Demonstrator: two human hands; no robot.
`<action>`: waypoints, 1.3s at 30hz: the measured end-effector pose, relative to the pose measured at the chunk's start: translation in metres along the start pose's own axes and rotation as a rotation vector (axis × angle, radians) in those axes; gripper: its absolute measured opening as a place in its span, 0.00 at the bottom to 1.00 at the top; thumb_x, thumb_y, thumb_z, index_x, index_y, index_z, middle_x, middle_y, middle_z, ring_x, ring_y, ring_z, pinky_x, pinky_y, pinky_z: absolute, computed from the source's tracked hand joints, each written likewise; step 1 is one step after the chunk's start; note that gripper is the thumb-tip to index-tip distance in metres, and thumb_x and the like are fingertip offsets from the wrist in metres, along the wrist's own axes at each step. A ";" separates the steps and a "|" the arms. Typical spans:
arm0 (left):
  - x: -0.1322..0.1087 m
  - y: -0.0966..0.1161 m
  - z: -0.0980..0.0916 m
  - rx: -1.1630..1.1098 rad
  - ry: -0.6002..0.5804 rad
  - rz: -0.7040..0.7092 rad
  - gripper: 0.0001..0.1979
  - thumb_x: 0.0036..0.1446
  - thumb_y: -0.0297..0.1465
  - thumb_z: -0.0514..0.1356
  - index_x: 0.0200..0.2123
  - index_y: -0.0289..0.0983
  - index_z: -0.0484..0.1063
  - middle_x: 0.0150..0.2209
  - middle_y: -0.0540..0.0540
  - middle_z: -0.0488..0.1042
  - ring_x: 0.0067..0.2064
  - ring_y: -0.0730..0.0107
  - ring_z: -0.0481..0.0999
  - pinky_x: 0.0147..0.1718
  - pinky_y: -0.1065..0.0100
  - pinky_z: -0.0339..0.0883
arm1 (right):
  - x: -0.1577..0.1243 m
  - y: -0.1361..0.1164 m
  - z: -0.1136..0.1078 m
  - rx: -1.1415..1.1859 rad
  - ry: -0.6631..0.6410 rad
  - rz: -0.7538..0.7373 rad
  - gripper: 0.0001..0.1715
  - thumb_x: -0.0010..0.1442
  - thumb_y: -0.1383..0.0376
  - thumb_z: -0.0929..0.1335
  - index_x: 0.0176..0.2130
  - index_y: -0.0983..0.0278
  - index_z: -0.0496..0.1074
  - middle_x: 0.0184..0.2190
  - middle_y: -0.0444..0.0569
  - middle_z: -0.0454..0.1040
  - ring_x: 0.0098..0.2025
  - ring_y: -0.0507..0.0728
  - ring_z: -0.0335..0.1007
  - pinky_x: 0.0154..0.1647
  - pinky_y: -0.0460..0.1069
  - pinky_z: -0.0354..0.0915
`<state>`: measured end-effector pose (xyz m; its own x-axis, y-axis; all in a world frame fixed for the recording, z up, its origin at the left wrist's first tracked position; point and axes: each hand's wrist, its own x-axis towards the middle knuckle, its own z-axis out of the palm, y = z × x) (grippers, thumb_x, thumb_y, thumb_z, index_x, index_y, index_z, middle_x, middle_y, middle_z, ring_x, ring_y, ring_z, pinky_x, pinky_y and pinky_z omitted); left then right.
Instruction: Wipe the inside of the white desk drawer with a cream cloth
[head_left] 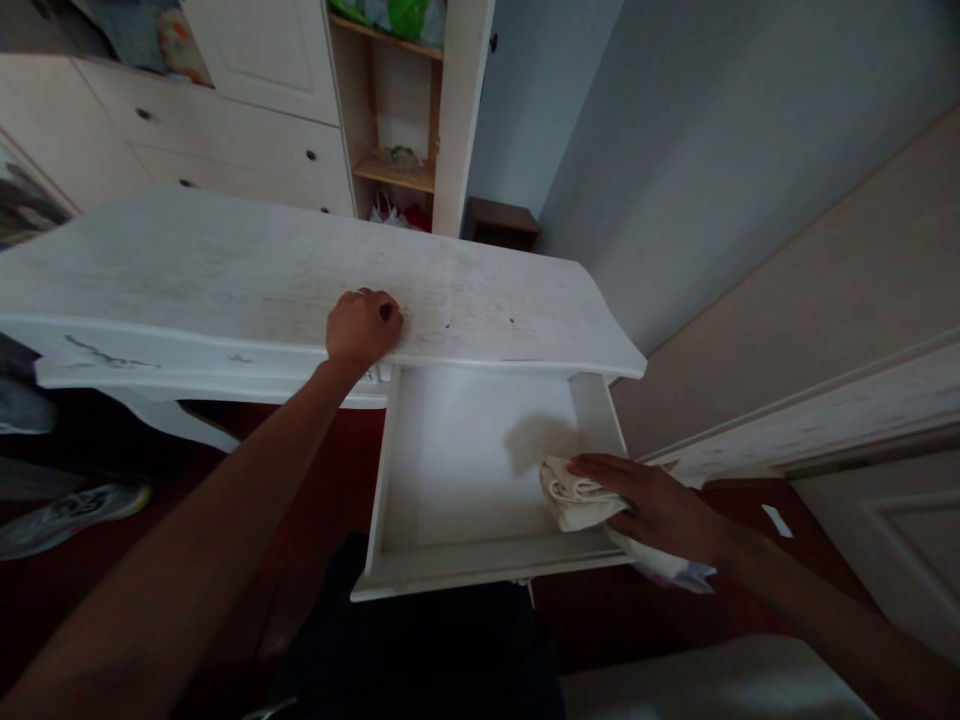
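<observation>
My right hand (660, 505) grips a folded cream cloth (574, 495) at the front right corner of a pulled-out white drawer (465, 470). Part of the cloth hangs down over the drawer's side below my fingers. My left hand (364, 325) rests as a loose fist on the worn top of the white desk (225, 260), just behind the drawer's left edge. A dark hollow shows inside the curled fingers, with nothing visible in it. The drawer's floor is bare apart from the shadow of my right hand.
A white cabinet (240, 130) with an open door (465, 110) stands behind the desk, bags on its shelves. A small brown box-like stand (502, 222) is by the wall. A shoe (71, 515) shows on the dark red floor at left. A white door (900, 520) is at right.
</observation>
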<state>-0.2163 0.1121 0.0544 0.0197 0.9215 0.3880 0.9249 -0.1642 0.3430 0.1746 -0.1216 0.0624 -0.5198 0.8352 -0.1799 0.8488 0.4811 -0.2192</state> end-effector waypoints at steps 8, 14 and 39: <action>0.000 0.000 -0.001 -0.013 0.005 -0.008 0.16 0.59 0.34 0.53 0.41 0.39 0.80 0.44 0.37 0.79 0.49 0.48 0.75 0.48 0.54 0.68 | 0.094 -0.002 0.028 -0.213 0.311 0.367 0.32 0.60 0.68 0.66 0.63 0.66 0.64 0.67 0.61 0.63 0.54 0.66 0.74 0.50 0.58 0.75; 0.001 -0.001 0.000 -0.002 -0.004 -0.006 0.16 0.59 0.35 0.53 0.41 0.39 0.80 0.43 0.36 0.79 0.48 0.47 0.75 0.47 0.53 0.68 | 0.137 -0.012 0.040 -0.502 0.163 0.202 0.35 0.66 0.67 0.60 0.70 0.64 0.55 0.70 0.61 0.58 0.52 0.68 0.74 0.38 0.57 0.77; -0.002 0.002 -0.001 -0.023 -0.002 -0.026 0.16 0.60 0.35 0.54 0.42 0.39 0.79 0.44 0.37 0.79 0.49 0.48 0.74 0.47 0.54 0.68 | 0.076 -0.007 0.022 -0.368 -0.275 0.272 0.30 0.63 0.74 0.60 0.62 0.64 0.68 0.56 0.64 0.76 0.47 0.66 0.81 0.42 0.57 0.74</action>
<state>-0.2148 0.1091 0.0552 -0.0036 0.9263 0.3767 0.9162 -0.1479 0.3725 0.1269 -0.0669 0.0295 -0.2403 0.8660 -0.4385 0.9086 0.3597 0.2125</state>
